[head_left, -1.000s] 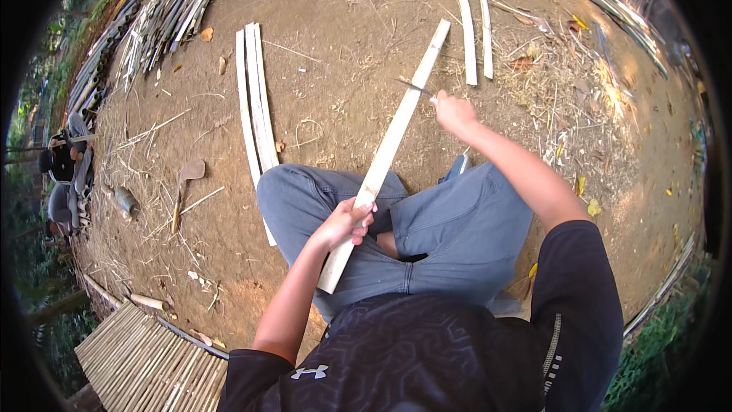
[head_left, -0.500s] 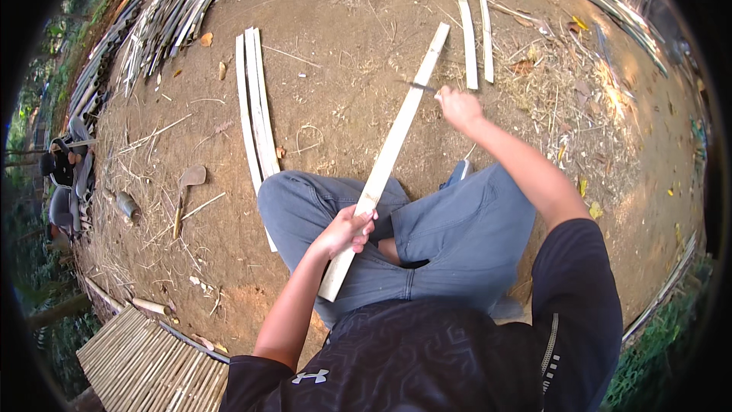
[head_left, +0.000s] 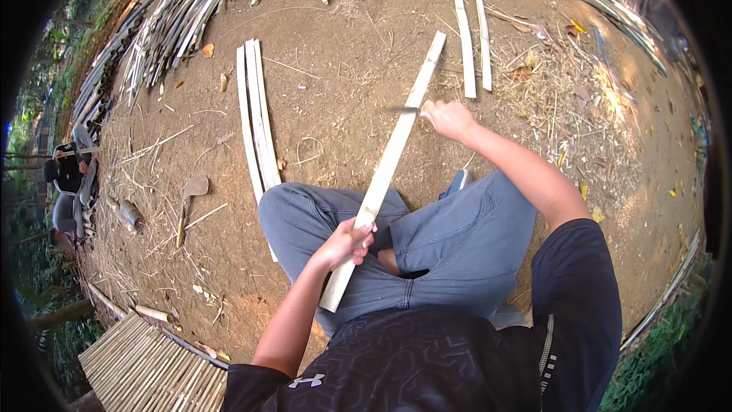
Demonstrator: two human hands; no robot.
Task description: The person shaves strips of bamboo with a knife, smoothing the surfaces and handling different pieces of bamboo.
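Observation:
A long pale bamboo strip (head_left: pixel 395 143) slants up and away from my lap. Its near end lies over my trousers, and my left hand (head_left: pixel 345 244) is closed around it a little above that end. My right hand (head_left: pixel 450 120) is shut on a knife (head_left: pixel 402 110), most of its handle hidden in the fist. The dark, thin blade lies across the strip, past its middle toward the far end. Whether the edge bites into the surface is too small to tell.
Pale split strips (head_left: pixel 256 111) lie beside my left knee; two more strips (head_left: pixel 463 27) lie ahead right. A hoe-like tool (head_left: pixel 191 194) and a bottle-shaped object (head_left: pixel 131 214) are left. Bamboo piles (head_left: pixel 179 19), a slatted bamboo mat (head_left: pixel 149 362) and a seated person (head_left: pixel 72 172) ring the left side.
My right hand has drawn the knife toward me along the strip, moving slightly left. My left hand keeps its hold. The whole view has shifted a little.

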